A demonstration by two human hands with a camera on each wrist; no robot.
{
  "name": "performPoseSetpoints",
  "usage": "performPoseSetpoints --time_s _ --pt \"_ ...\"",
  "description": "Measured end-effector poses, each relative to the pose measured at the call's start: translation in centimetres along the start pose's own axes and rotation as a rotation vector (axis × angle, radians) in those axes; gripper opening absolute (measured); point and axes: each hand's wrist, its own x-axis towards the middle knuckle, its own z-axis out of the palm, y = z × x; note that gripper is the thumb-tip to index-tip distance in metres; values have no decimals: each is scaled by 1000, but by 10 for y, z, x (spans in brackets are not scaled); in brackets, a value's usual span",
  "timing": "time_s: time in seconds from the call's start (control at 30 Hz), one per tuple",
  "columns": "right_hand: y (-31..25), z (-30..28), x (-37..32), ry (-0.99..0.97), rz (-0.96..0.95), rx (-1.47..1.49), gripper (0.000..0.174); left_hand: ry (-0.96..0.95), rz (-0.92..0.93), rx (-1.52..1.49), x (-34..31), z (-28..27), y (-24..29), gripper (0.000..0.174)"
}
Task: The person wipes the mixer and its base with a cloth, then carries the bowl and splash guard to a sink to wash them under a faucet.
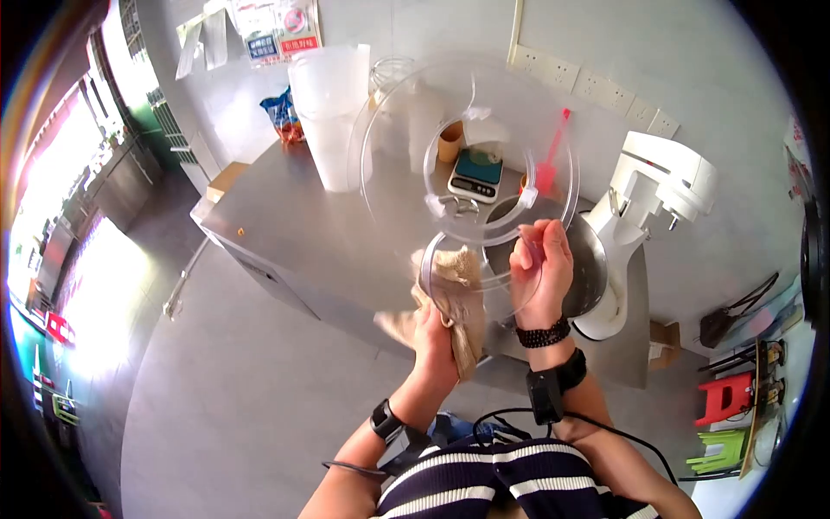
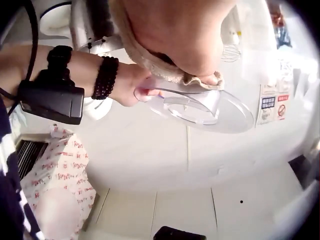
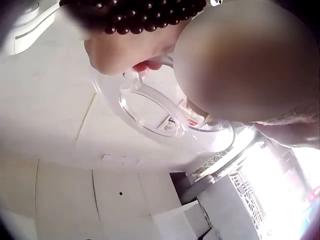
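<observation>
A clear plastic ring-shaped splash guard (image 1: 406, 186) with a chute is held up above the steel table. My right hand (image 1: 545, 268) pinches its near edge between thumb and fingers. A beige cloth (image 1: 462, 303) is bunched in my left hand (image 1: 432, 342), which grips it against the guard's chute side. In the left wrist view the cloth (image 2: 145, 57) wraps under the hand, close over the clear plastic (image 2: 232, 112). From the right wrist, the guard (image 3: 150, 95) hangs below the curled fingertips. Behind my right hand sits a steel mixing bowl (image 1: 588, 268).
A white stand mixer (image 1: 635, 208) with its head raised stands at the right. Across the table (image 1: 303, 208) are stacked tall translucent containers (image 1: 328, 130), a kitchen scale (image 1: 475, 173), a brown cup (image 1: 450, 141) and a pink spatula (image 1: 549, 169). Wall sockets (image 1: 596, 91) line the back.
</observation>
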Motion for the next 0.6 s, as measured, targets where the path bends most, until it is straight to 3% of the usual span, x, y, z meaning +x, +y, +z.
performPoseSetpoints --time_s 0.1,0.2,0.27,0.33,0.43,0.53,0.6 --pt "-9 9 7 23 -71 -27 21 -130 31 314 1 -18 -9 33" --pt "-27 6 15 74 -153 -53 22 -13 203 232 15 -24 15 33" --pt "-48 -5 12 114 -160 -117 22 -74 288 102 37 -19 38 25" --pt "-67 -16 4 159 -171 -180 24 -129 331 108 61 -11 52 29" --pt "-83 -31 -7 152 -150 -235 25 -273 199 143 68 31 68 33" --pt "-83 -37 -14 181 -83 -243 22 -318 -54 113 73 66 73 36" --pt "-80 -41 -14 184 -49 -211 21 -392 -59 94 64 71 69 35"
